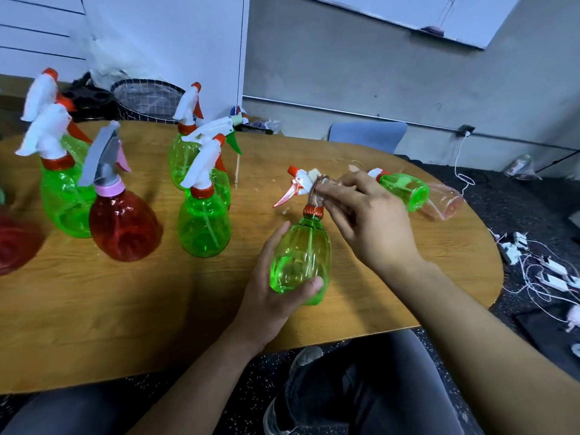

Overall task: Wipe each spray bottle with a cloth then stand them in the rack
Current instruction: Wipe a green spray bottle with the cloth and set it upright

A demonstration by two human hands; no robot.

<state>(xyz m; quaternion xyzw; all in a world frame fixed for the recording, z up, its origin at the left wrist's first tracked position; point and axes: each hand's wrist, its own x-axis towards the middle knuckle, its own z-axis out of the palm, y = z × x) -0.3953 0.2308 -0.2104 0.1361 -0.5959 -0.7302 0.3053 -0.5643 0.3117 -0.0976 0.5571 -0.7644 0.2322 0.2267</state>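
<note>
My left hand (pixel 270 287) grips the body of a green spray bottle (pixel 301 262) held just above the wooden table (pixel 125 324). My right hand (pixel 367 221) is at the bottle's neck, fingers pinched on a small brownish cloth (pixel 317 191) pressed against the white and orange spray head (pixel 296 183). Several more spray bottles stand upright on the left: green ones (pixel 204 224) and a red one with a pink collar (pixel 124 221). A green bottle (pixel 403 189) and a clear pink one (pixel 447 204) lie on their sides behind my right hand. No rack shows.
A checked fabric basket (pixel 147 97) and dark items sit at the table's far edge by the wall. A blue chair (pixel 367 136) stands behind the table. Chargers and white cables (pixel 543 271) lie on the dark floor to the right. My legs are under the near edge.
</note>
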